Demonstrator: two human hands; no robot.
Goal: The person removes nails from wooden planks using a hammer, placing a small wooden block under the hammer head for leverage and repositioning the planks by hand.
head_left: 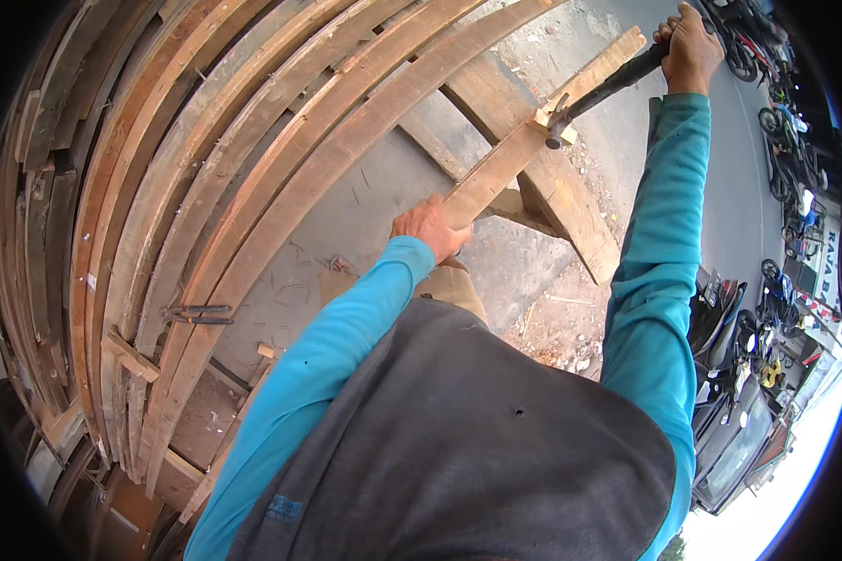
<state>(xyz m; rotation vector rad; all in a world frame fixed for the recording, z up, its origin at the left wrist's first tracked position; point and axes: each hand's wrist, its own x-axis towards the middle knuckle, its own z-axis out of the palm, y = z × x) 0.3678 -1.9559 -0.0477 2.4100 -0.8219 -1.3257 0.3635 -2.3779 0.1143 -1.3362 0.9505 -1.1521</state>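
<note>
My left hand (423,229) is wrapped round the near end of a narrow wooden plank (498,174), which slants away to the upper right. At the upper right my right hand (692,54) is closed round the dark handle of a hammer (613,79). The hammer's head is at a small wood block (564,132) on the plank; whether they touch I cannot tell. Thin nail-like bits stick up there. Beneath the plank, wide crossed boards (566,201) form a rough wooden support.
Long stacked boards (281,201) fill the left side. Pincers (201,315) lie across them. Scattered nails and wood scraps lie on the grey concrete floor (346,201). Parked motorbikes (784,168) and a dark car (734,449) stand along the road (734,178) at right.
</note>
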